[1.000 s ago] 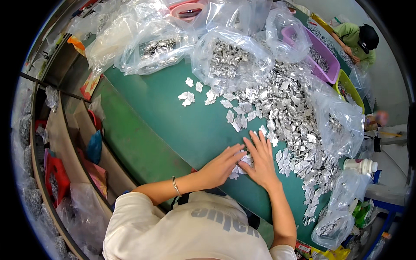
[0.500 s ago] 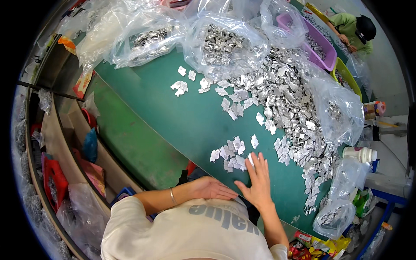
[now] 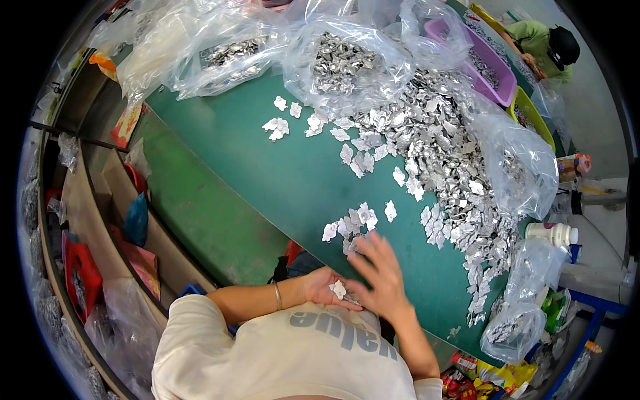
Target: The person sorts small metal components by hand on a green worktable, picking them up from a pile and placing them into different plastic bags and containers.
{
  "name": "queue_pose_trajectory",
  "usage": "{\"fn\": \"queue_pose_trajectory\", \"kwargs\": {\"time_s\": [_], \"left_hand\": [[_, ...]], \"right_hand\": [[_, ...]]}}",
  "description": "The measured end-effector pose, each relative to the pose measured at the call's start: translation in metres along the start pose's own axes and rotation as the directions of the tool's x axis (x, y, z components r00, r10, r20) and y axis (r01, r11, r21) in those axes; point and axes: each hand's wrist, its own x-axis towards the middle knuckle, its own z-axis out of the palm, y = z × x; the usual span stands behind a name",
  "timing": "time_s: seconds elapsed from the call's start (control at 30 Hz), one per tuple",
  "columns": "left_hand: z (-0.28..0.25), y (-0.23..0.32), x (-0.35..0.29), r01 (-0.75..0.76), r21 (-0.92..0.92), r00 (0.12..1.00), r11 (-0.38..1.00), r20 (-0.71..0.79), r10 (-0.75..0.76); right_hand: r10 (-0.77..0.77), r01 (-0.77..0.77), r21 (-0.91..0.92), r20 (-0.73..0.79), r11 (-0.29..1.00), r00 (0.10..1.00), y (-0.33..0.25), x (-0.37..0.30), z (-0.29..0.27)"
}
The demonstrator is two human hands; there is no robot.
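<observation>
My left hand (image 3: 323,285) lies cupped, palm up, at the near table edge in front of my shirt. In its palm rest small flat silver metal pieces (image 3: 339,289) with wavy outlines and small loops. My right hand (image 3: 380,273), smeared by motion, hovers beside it with fingers stretched and apart; nothing shows in them. Just beyond its fingertips lies a small cluster of similar pieces (image 3: 350,223), partly covered by the hand. One single piece (image 3: 391,211) lies to the right of that cluster.
A large heap of silver pieces (image 3: 433,140) spreads across the green table (image 3: 233,153). Clear plastic bags (image 3: 293,80) of pieces line the far side. A purple basin (image 3: 503,90), a green basin (image 3: 543,127) and a white bottle (image 3: 550,233) stand right. A co-worker (image 3: 543,47) sits far right.
My right hand has drawn back left from the small cluster toward my left hand. Metal pieces now lie in my left palm, which was bare before. Fewer pieces show at the cluster's near side.
</observation>
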Motion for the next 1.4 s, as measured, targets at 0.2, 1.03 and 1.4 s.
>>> {"fn": "queue_pose_trajectory", "kwargs": {"time_s": [0.2, 1.03, 1.4], "left_hand": [[-0.031, -0.001, 0.011, 0.102, 0.054, 0.986, 0.993, 0.130, -0.108], [-0.035, -0.008, 0.022, 0.091, 0.098, 0.989, 0.991, 0.108, -0.101], [-0.024, -0.002, 0.012, 0.127, -0.004, 0.989, 0.992, 0.073, -0.127]], "right_hand": [[0.117, -0.097, -0.137, 0.148, 0.986, 0.982, 0.025, 0.035, 0.002], [-0.095, 0.100, -0.020, 0.181, 0.995, 0.979, 0.013, 0.047, 0.026], [0.029, -0.023, -0.093, 0.058, 0.995, 0.998, 0.005, 0.003, -0.008]]}}
